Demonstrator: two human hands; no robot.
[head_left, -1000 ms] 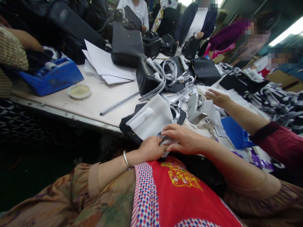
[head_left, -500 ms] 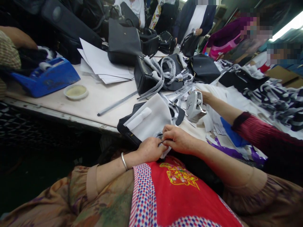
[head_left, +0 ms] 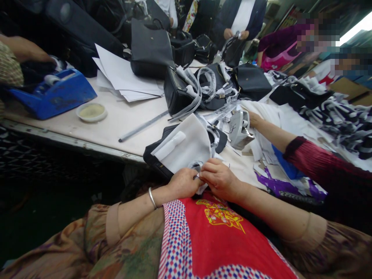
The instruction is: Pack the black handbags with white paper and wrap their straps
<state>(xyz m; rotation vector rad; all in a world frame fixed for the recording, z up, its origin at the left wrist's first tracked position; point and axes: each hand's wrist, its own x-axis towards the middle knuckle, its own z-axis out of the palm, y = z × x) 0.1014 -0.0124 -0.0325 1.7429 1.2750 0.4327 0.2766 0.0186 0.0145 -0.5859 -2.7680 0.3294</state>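
Both of my hands meet at the near end of a black bag [head_left: 157,155] that lies at the table's front edge. White padding sheet [head_left: 192,143] covers much of the bag, with a small white roll on it. My left hand [head_left: 184,183], below a silver bangle, has its fingers closed in a pinch. My right hand [head_left: 219,179] is closed against the left fingertips. What the fingers grip is too small and hidden to name. Clear-wrapped strap [head_left: 196,166] curls just beyond the fingertips.
Black bags with wrapped straps [head_left: 181,93], a blue tape dispenser [head_left: 58,93], a round dish [head_left: 91,112], white sheets [head_left: 116,73] and a grey rod [head_left: 142,126] lie on the table. A co-worker's hand [head_left: 254,119] from the right touches a silver dispenser [head_left: 240,130].
My right hand has shifted slightly down, its fingers more curled against the left fingertips. In the background, a person's two hands have come together over a black bag.
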